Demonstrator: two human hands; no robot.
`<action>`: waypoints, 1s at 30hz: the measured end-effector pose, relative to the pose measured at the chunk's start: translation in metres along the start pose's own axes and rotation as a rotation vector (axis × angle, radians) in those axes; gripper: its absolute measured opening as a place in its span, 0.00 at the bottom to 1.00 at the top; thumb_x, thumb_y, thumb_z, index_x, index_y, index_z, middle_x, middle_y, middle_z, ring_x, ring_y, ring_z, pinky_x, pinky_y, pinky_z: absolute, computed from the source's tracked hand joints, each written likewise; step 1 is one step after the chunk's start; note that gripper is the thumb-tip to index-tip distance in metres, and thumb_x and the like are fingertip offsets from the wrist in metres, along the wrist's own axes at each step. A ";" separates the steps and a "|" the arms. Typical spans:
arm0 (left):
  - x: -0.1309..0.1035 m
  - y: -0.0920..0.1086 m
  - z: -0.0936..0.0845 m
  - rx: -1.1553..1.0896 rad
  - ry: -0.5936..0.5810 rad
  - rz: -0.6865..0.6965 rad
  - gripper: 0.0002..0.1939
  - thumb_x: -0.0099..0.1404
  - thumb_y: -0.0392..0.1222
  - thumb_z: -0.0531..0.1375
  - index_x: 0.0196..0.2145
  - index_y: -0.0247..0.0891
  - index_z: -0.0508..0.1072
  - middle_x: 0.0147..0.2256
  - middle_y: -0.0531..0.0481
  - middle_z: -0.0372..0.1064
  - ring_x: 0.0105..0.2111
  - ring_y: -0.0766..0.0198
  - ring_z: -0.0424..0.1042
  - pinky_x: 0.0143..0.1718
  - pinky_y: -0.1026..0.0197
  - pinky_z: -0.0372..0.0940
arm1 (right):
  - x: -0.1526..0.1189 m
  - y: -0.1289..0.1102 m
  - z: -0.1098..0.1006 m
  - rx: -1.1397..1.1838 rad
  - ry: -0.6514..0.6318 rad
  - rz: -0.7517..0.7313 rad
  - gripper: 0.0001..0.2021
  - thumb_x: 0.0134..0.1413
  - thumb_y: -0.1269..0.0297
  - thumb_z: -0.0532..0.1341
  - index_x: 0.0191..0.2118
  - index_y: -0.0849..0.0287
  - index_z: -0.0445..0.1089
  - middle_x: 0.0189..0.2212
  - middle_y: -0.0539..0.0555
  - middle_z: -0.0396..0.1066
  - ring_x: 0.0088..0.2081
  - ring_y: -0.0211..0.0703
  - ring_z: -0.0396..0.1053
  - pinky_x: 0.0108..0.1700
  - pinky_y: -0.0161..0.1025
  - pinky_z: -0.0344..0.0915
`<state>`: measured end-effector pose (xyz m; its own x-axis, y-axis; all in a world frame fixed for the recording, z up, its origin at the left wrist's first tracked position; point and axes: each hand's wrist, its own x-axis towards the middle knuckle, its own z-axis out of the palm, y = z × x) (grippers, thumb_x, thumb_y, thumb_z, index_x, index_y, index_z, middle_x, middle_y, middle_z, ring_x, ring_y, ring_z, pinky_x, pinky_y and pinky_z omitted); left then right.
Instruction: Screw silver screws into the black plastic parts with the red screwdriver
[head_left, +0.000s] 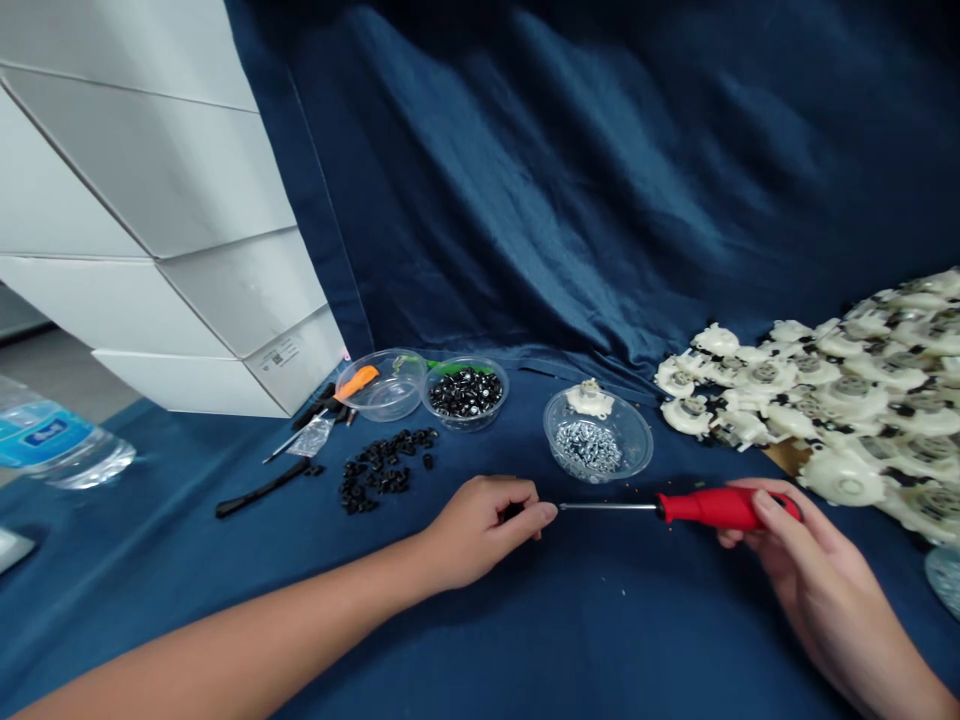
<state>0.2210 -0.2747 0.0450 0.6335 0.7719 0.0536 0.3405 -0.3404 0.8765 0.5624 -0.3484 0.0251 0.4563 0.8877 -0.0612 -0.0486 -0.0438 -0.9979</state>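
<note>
In my right hand [795, 540] is a screwdriver [712, 508] with a red handle, its thin metal shaft lying level and pointing left. My left hand [491, 525] is closed in a pinch, thumb against the curled fingers, right at the screwdriver's tip. Whatever those fingers hold is hidden; only something dark shows inside the curl. Just beyond the shaft sits a clear plastic bowl [643, 455] of small silvery screws [589, 448], with a cream-coloured plastic part [590, 398] at its far side. Small black parts [382, 465] lie loose to the left of my left hand.
Another clear bowl [466, 422] holds black round parts. Beside it, a clear bowl [390, 405] stands near an orange item [356, 383]. A heap of cream plastic assemblies [847, 390] covers the right. White boxes [202, 300] and a water bottle [60, 435] are at left.
</note>
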 end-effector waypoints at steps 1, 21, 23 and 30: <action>0.000 0.000 0.000 0.015 0.005 -0.003 0.23 0.80 0.53 0.57 0.32 0.37 0.77 0.29 0.53 0.73 0.27 0.66 0.66 0.33 0.62 0.57 | 0.000 -0.002 0.001 0.022 0.006 0.002 0.26 0.50 0.40 0.75 0.45 0.55 0.77 0.32 0.51 0.77 0.31 0.40 0.71 0.34 0.29 0.72; 0.001 0.021 -0.137 0.923 0.338 -0.019 0.18 0.71 0.56 0.67 0.47 0.38 0.75 0.51 0.41 0.76 0.53 0.45 0.71 0.57 0.48 0.61 | -0.003 -0.005 0.007 0.068 0.088 -0.163 0.30 0.52 0.37 0.73 0.49 0.57 0.72 0.35 0.57 0.81 0.35 0.49 0.78 0.27 0.36 0.72; -0.003 0.019 -0.152 0.927 0.274 -0.117 0.17 0.72 0.57 0.65 0.39 0.39 0.75 0.42 0.43 0.77 0.45 0.48 0.74 0.49 0.51 0.63 | -0.002 -0.002 0.005 -0.004 0.089 -0.219 0.30 0.56 0.37 0.71 0.53 0.57 0.72 0.39 0.57 0.80 0.35 0.48 0.77 0.30 0.38 0.73; -0.021 0.022 -0.161 0.800 -0.140 -0.433 0.18 0.67 0.61 0.66 0.37 0.42 0.79 0.31 0.49 0.79 0.29 0.57 0.75 0.30 0.59 0.60 | -0.012 -0.004 0.002 -0.337 -0.147 -0.488 0.20 0.71 0.42 0.59 0.51 0.49 0.78 0.61 0.54 0.74 0.63 0.54 0.70 0.71 0.52 0.59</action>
<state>0.1030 -0.2116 0.1402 0.3991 0.8643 -0.3060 0.9137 -0.3472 0.2111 0.5551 -0.3576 0.0296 0.2263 0.8949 0.3847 0.4299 0.2626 -0.8638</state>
